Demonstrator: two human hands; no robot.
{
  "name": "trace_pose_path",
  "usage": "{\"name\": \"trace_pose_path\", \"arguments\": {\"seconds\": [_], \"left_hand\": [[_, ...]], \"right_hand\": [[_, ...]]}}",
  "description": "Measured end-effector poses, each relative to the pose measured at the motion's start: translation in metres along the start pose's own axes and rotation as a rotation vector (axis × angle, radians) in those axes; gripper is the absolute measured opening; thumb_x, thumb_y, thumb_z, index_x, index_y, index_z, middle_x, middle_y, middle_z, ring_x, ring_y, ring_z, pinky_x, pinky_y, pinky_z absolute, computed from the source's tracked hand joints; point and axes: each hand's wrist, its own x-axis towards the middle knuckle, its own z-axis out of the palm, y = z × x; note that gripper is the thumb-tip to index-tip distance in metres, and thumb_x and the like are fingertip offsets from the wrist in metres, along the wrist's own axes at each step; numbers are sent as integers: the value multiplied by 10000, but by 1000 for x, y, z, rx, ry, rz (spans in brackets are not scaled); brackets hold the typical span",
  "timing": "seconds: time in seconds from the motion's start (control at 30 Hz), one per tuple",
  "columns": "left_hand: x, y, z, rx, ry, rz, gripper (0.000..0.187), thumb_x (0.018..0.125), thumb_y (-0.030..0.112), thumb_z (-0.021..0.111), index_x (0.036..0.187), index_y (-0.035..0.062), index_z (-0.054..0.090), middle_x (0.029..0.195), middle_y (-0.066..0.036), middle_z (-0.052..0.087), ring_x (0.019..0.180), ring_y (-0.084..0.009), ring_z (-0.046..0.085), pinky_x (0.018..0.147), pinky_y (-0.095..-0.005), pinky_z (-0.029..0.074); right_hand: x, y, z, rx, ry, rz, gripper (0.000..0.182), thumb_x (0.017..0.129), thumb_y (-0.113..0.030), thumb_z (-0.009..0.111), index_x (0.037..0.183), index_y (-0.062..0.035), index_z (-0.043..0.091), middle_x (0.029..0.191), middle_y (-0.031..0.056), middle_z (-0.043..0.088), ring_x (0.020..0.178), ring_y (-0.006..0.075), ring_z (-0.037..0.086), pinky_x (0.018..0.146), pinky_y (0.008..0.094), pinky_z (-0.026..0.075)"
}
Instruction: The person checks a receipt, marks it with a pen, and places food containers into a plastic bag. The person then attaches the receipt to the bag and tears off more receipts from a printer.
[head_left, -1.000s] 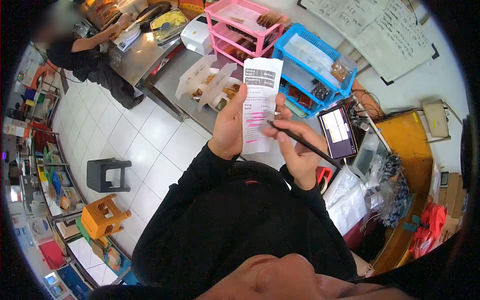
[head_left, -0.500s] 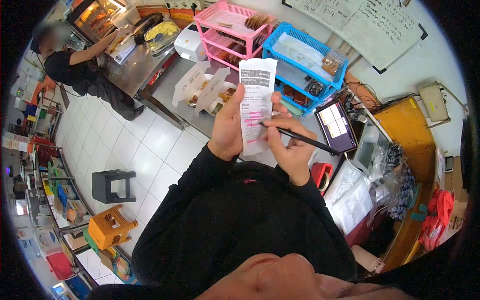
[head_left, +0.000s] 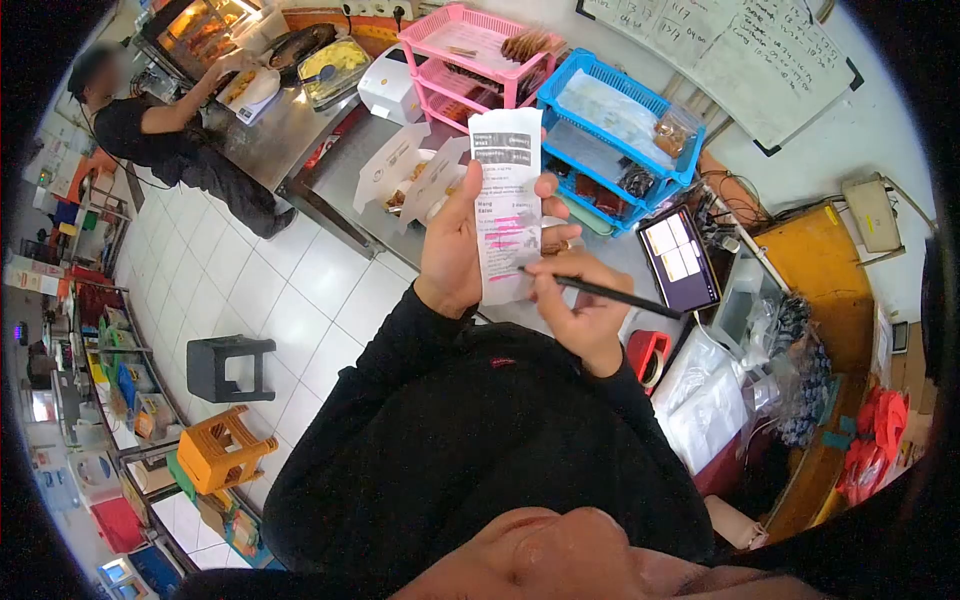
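- The left hand (head_left: 448, 255) grasps a long paper receipt (head_left: 508, 180), holding it upright: the thumb (head_left: 467, 192) lies along its left edge, the palm sits beside its lower left part, and bent fingers (head_left: 551, 207) show past its right edge.
- The receipt faces the wearer in front of the chest, with its printed top rising above the thumb and pink marks (head_left: 512, 232) across its middle and lower lines.
- The right hand (head_left: 583, 310) is just right of the receipt's lower half, pinching a dark pen (head_left: 620, 292) between thumb and fingers.
- The pen slants down to the right from the paper; its tip is at the lower printed lines, though whether it touches them is hard to tell from here.
- Beyond the left hand, two boxes (head_left: 390, 178) with raised lids stand on the metal counter (head_left: 330, 190), food visible inside.
- A pink rack (head_left: 478, 45) and a blue rack (head_left: 620, 110) stand beyond the receipt.
- Right of the pen are a tablet (head_left: 680, 255) and, nearer the wearer, a red tape holder (head_left: 647, 355).
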Motion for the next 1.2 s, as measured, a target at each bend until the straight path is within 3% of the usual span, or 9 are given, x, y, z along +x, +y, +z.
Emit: {"name": "trace_pose_path", "arguments": {"seconds": [0.07,0.17,0.37,0.47,0.73,0.87,0.97,1.03,1.2], "left_hand": [[1,2,-1,19,-1,-1,537,958,424,275,1354,63,233,983,-110,440,964,-278,506,912,-490,437],[1,2,-6,25,-20,1,544,957,435,256,1361,71,240,1006,-109,461,974,-266,521,898,-472,453],[2,3,-4,38,2,8,526,959,404,290,1359,67,231,982,-105,437,963,-276,504,901,-486,447],[3,3,-5,33,11,18,532,958,403,298,1363,67,227,982,-105,438,960,-276,504,895,-480,454],[5,2,-5,94,23,-3,540,953,417,306,1362,70,244,977,-107,451,951,-275,500,866,-480,468],[4,-3,-10,147,42,-17,548,952,433,284,1355,63,254,979,-119,478,984,-280,520,864,-447,474],[3,-10,-10,228,67,-54,569,951,449,260,1354,47,253,977,-132,503,1030,-291,526,854,-400,479],[6,-14,-8,302,15,-46,567,957,463,225,1342,54,294,1038,-91,535,1006,-219,527,841,-322,445],[5,-14,-13,280,49,-77,572,957,464,228,1335,41,300,1025,-97,539,1000,-211,525,780,-311,445]], "right_hand": [[1,-7,1,-156,-140,-136,82,767,28,588,828,50,638,725,106,629,611,123,604,561,227,473],[-4,5,0,-20,-17,-6,85,765,27,591,832,43,640,746,108,635,601,121,604,555,223,468],[-7,4,-3,-69,-82,-28,90,762,25,585,829,45,643,724,116,636,594,139,615,529,218,467],[-10,-6,-5,-67,-118,25,99,710,-42,652,807,-44,671,734,79,664,624,182,625,577,260,473],[-5,-2,3,-127,-133,19,114,736,-27,641,848,-22,663,742,85,660,623,156,626,593,269,487],[-2,-2,-6,118,66,77,95,832,7,565,899,59,607,768,131,630,647,163,625,567,232,494],[2,-2,-7,72,100,80,102,803,32,573,885,41,634,772,101,649,658,133,620,600,231,478],[6,0,-4,51,90,45,98,820,12,572,897,49,621,774,112,636,656,137,618,577,227,480],[13,-3,-3,-63,32,31,97,806,21,580,885,41,632,768,102,648,672,126,622,589,226,476]]}}
